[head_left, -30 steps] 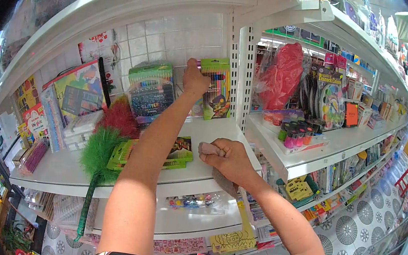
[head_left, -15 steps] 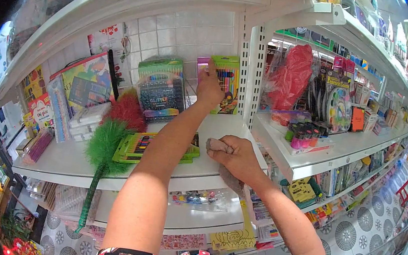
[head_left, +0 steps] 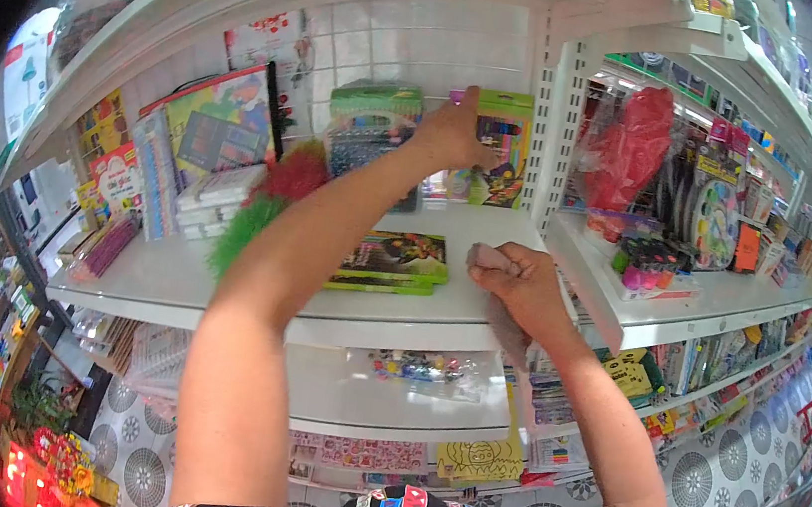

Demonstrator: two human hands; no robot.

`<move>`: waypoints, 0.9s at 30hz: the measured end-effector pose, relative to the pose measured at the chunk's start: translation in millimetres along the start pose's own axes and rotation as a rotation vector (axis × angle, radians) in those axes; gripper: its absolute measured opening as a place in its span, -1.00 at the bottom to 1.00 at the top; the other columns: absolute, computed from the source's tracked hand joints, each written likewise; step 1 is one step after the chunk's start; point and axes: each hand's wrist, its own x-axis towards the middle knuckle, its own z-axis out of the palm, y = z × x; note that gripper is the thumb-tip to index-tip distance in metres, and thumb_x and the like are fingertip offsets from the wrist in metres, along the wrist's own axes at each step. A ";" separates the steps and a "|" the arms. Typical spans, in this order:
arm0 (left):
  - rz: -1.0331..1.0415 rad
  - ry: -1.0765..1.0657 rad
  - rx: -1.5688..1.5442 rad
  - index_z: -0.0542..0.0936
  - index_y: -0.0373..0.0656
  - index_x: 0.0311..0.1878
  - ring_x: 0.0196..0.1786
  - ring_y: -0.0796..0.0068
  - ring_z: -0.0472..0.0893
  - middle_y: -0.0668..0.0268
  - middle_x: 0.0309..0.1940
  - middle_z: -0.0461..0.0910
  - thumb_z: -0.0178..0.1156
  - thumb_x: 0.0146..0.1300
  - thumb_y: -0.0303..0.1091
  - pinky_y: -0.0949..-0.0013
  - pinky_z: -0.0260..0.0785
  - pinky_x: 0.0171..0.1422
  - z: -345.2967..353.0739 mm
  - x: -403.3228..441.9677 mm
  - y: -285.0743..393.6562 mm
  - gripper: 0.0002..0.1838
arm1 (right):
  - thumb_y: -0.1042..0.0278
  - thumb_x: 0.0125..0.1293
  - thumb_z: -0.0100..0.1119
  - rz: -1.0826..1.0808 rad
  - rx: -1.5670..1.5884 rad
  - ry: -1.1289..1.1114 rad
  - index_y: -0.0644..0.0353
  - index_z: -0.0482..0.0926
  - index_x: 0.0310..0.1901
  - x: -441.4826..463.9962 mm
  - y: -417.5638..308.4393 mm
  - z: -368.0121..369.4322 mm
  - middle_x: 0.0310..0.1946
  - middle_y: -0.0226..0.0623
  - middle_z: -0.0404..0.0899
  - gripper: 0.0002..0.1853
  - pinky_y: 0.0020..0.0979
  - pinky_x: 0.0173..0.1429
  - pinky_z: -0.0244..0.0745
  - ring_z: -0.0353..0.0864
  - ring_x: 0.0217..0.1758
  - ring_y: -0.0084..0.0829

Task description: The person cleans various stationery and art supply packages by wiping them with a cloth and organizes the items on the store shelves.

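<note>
Here's the left arm, stretching diagonally from the bottom edge to the upper middle, and the left hand is partly open, a finger pointing up and the thumb out over the front of the upright green pencil pack; whether it grips the pack, I can't tell. Lower down, right of centre, the right forearm angles up and inward, and the right hand is closed around a grey cloth that dangles past the edge of the white shelf. Flat green packs lie left of that hand, a red-and-green duster beyond the left forearm. A red plastic-wrapped item stands upper right, above patterned floor at lower right.
</note>
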 end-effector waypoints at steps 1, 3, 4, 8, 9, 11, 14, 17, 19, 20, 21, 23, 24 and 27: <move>0.042 -0.039 0.024 0.06 -0.27 0.43 0.21 -0.03 0.47 -0.16 0.14 0.44 0.51 -0.20 -0.01 0.15 0.34 0.26 -11.6 -10.9 -3.9 0.17 | 0.34 0.07 0.33 -0.024 -0.038 0.007 0.38 0.56 -0.39 1.3 2.9 -1.5 -0.52 -0.24 0.54 -0.75 -0.43 -0.25 0.40 0.44 -0.38 -0.60; 0.116 -0.115 0.073 0.18 -0.25 0.40 0.11 0.03 0.56 -0.14 0.08 0.49 0.48 -0.13 0.00 0.19 0.45 0.14 -37.5 -38.0 -20.4 0.06 | 0.33 0.07 0.33 -0.081 -0.111 0.017 0.38 0.58 -0.36 4.7 5.7 1.5 -0.49 -0.24 0.57 -0.75 -0.44 -0.25 0.40 0.46 -0.36 -0.58; 0.020 -0.239 -0.005 0.25 -0.28 0.35 0.00 0.09 0.59 -0.10 -0.01 0.52 0.44 -0.10 -0.03 0.20 0.49 0.02 -55.9 -55.3 -25.0 -0.04 | 0.30 0.05 0.33 -0.009 0.052 -0.034 0.39 0.60 -0.32 3.3 2.4 2.9 -0.46 -0.22 0.59 -0.71 -0.44 -0.22 0.41 0.50 -0.35 -0.54; -0.284 -0.531 -0.178 0.43 -0.26 0.23 -0.40 0.35 0.62 0.13 -0.28 0.60 0.27 0.08 -0.19 0.32 0.54 -0.41 -98.2 -111.3 -62.4 -0.36 | 0.28 0.03 0.37 0.061 0.005 -0.073 0.44 0.62 -0.27 11.2 4.0 1.8 -0.42 -0.22 0.62 -0.65 -0.44 -0.18 0.42 0.52 -0.35 -0.52; -0.346 -0.534 -0.296 0.44 -0.25 0.23 -0.40 0.37 0.61 0.16 -0.29 0.60 0.25 0.10 -0.22 0.33 0.54 -0.40 -99.7 -121.5 -79.3 -0.39 | 0.26 0.03 0.37 0.094 0.015 -0.085 0.46 0.62 -0.24 13.1 -0.9 2.2 -0.40 -0.20 0.62 -0.62 -0.43 -0.18 0.42 0.53 -0.34 -0.50; -0.471 -0.533 -0.531 0.44 -0.22 0.23 -0.38 0.41 0.60 0.23 -0.32 0.60 0.20 0.14 -0.27 0.34 0.54 -0.37 -97.1 -141.6 -106.3 -0.44 | 0.23 0.03 0.39 0.160 0.036 -0.112 0.50 0.62 -0.19 15.3 -18.3 3.2 -0.38 -0.16 0.64 -0.56 -0.41 -0.18 0.43 0.54 -0.34 -0.46; -0.531 -0.519 -0.467 0.43 -0.19 0.25 -0.34 0.39 0.61 0.27 -0.33 0.61 0.14 0.19 -0.29 0.33 0.55 -0.32 -89.3 -166.7 -109.2 -0.48 | 0.15 0.03 0.42 0.336 -0.127 -0.281 0.47 0.61 -0.08 44.3 -3.1 5.7 -0.24 -0.17 0.65 -0.46 -0.44 -0.12 0.45 0.59 -0.23 -0.46; -0.480 -0.501 -0.353 0.41 -0.20 0.26 -0.28 0.34 0.62 0.20 -0.21 0.59 0.11 0.21 -0.32 0.30 0.58 -0.23 -97.6 -175.9 -93.2 -0.48 | 0.11 0.03 0.43 0.399 -0.204 -0.326 0.51 0.59 -0.07 46.2 -21.8 11.4 -0.19 -0.11 0.66 -0.42 -0.40 -0.10 0.45 0.59 -0.16 -0.42; -0.361 -0.491 -0.322 0.38 -0.21 0.27 -0.27 0.31 0.63 0.18 -0.13 0.57 0.12 0.20 -0.32 0.27 0.58 -0.21 -103.8 -175.4 -102.6 -0.46 | 0.08 0.02 0.44 0.340 -0.246 -0.306 0.54 0.59 -0.09 50.2 -14.6 14.3 -0.19 -0.12 0.66 -0.39 -0.42 -0.10 0.45 0.59 -0.18 -0.40; -0.308 -0.490 -0.309 0.37 -0.22 0.28 -0.26 0.30 0.63 0.16 -0.09 0.55 0.12 0.20 -0.32 0.25 0.59 -0.20 -106.7 -178.2 -108.0 -0.45 | 0.06 0.02 0.44 0.314 -0.267 -0.303 0.55 0.59 -0.10 51.5 -8.2 17.3 -0.20 -0.13 0.66 -0.38 -0.43 -0.11 0.45 0.59 -0.18 -0.40; -0.400 -0.487 -0.413 0.37 -0.22 0.27 -0.25 0.31 0.62 0.16 -0.09 0.55 0.13 0.19 -0.34 0.27 0.58 -0.21 -111.0 -181.9 -112.8 -0.46 | 0.04 0.01 0.45 0.300 -0.272 -0.308 0.55 0.60 -0.11 54.6 -3.0 17.8 -0.22 -0.12 0.65 -0.37 -0.43 -0.13 0.45 0.58 -0.21 -0.40; -0.586 -0.482 -0.622 0.37 -0.21 0.25 -0.22 0.34 0.60 0.15 -0.09 0.54 0.15 0.17 -0.36 0.32 0.56 -0.23 -120.0 -191.0 -116.1 -0.46 | 0.00 0.00 0.45 0.276 -0.278 -0.322 0.55 0.61 -0.14 58.0 -0.1 18.3 -0.27 -0.12 0.65 -0.36 -0.42 -0.17 0.44 0.58 -0.26 -0.40; -0.613 -0.461 -0.620 0.36 -0.21 0.26 -0.22 0.34 0.60 0.15 -0.10 0.54 0.15 0.17 -0.38 0.31 0.56 -0.23 -119.8 -195.5 -115.5 -0.46 | -0.01 -0.01 0.45 0.310 -0.320 -0.339 0.54 0.61 -0.15 60.7 0.7 17.6 -0.30 -0.12 0.64 -0.35 -0.42 -0.19 0.44 0.58 -0.28 -0.40; -0.665 -0.415 -0.632 0.33 -0.20 0.28 -0.21 0.31 0.60 0.17 -0.14 0.54 0.13 0.18 -0.41 0.29 0.57 -0.21 -117.2 -208.6 -117.2 -0.44 | -0.06 -0.04 0.47 0.356 -0.459 -0.377 0.53 0.61 -0.17 62.3 -17.7 21.2 -0.37 -0.09 0.63 -0.32 -0.39 -0.24 0.45 0.57 -0.33 -0.41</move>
